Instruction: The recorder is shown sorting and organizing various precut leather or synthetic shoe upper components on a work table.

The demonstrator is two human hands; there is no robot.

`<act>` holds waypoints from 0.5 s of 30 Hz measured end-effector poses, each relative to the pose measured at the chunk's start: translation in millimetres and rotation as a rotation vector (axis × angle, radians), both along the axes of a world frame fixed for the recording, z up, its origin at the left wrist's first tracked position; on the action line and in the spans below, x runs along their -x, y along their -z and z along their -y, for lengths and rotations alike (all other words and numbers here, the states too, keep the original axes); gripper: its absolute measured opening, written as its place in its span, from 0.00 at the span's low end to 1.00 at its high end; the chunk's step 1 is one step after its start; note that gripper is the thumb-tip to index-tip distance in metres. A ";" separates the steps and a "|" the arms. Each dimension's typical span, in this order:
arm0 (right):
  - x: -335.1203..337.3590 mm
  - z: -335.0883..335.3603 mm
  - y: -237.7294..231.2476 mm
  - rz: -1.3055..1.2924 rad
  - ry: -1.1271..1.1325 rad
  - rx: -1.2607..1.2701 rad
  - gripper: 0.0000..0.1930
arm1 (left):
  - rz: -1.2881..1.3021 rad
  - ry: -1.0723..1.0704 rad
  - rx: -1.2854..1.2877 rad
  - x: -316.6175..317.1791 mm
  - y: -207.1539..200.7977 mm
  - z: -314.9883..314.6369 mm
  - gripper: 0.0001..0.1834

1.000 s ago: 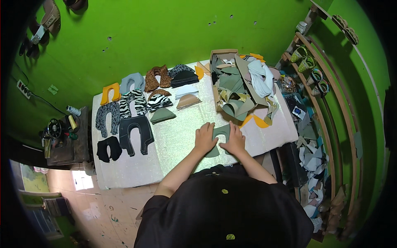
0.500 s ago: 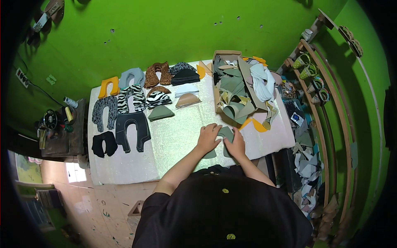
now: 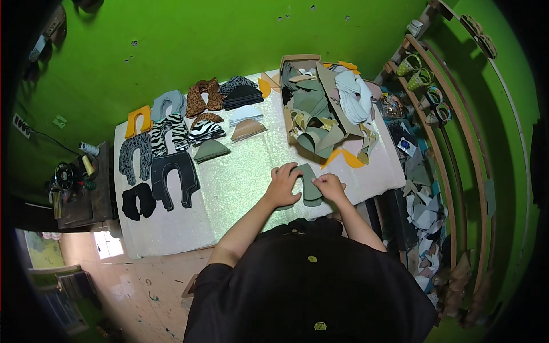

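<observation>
A stack of dark green, curved cut pieces (image 3: 309,186) lies near the table's front edge, its left part covered by my left hand (image 3: 284,185). That hand rests on the table side of the stack, thumb and fingers apart, fingertips at the green edge. My right hand (image 3: 330,187) is closed in a pinch at the stack's right edge; its fingertips partly hide what they grip. Up and left of my hands lie a folded-looking green half-round stack (image 3: 211,151) and a tan half-round stack (image 3: 249,130).
An open cardboard box (image 3: 302,58) full of green and gold scraps stands at the back right. Yellow-orange pieces (image 3: 350,159) lie before it. Sorted U-shaped stacks, including a black one (image 3: 162,174), fill the left. A wooden rack (image 3: 426,111) with sandals stands right.
My right hand has drawn its fingers from lying over the green pieces into a pinch at their right edge. The pieces show more fully between my hands. The view has shifted slightly.
</observation>
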State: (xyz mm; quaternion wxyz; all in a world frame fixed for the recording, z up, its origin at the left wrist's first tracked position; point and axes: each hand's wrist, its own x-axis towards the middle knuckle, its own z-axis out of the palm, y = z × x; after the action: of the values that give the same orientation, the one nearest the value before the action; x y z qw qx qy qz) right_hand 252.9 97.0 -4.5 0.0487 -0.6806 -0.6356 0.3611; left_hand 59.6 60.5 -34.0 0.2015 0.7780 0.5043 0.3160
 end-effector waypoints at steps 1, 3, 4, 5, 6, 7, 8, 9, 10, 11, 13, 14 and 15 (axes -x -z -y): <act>1.4 2.2 0.2 0.007 -0.011 0.052 0.18 | 0.000 0.003 0.001 0.9 3.3 1.4 0.36; 4.5 16.7 4.9 0.139 -0.075 -0.074 0.17 | -0.050 -0.045 0.044 2.8 9.6 2.6 0.37; 5.9 24.2 6.9 0.271 -0.140 -0.200 0.16 | -0.049 -0.050 0.061 3.9 12.5 3.3 0.38; 7.7 29.6 6.9 0.270 -0.142 -0.199 0.16 | -0.050 -0.052 0.063 4.5 11.8 4.4 0.38; 9.5 34.3 5.3 0.294 -0.152 -0.287 0.15 | -0.042 -0.067 0.058 5.2 11.0 5.3 0.38; 10.9 37.3 4.7 0.318 -0.162 -0.376 0.15 | -0.034 -0.083 0.054 6.2 10.2 6.1 0.38; 12.0 39.4 5.1 0.317 -0.162 -0.376 0.15 | -0.035 -0.083 0.054 7.2 11.0 7.1 0.38; 13.1 41.0 6.0 0.325 -0.160 -0.375 0.16 | -0.048 -0.124 0.053 8.2 11.9 7.8 0.37; 14.3 41.9 7.0 0.333 -0.158 -0.374 0.17 | -0.061 -0.164 0.053 9.3 12.7 8.4 0.37; 14.7 41.2 8.1 0.332 -0.155 -0.374 0.17 | -0.063 -0.162 0.052 10.9 14.0 9.2 0.37; 14.8 37.2 10.3 0.251 -0.061 -0.261 0.16 | -0.073 -0.207 0.034 15.0 16.3 11.2 0.36; 15.3 36.2 11.7 0.248 -0.059 -0.262 0.16 | -0.076 -0.206 0.033 15.9 17.4 12.1 0.36; 15.7 35.2 13.0 0.201 -0.016 -0.246 0.15 | -0.072 -0.232 0.038 16.4 18.4 13.1 0.36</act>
State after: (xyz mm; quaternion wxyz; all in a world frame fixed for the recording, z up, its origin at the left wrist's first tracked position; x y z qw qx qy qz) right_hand 237.2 61.8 -17.5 0.0651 -0.6970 -0.6822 0.2109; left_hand 43.2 47.4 -52.3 0.1601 0.7213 0.6036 0.2996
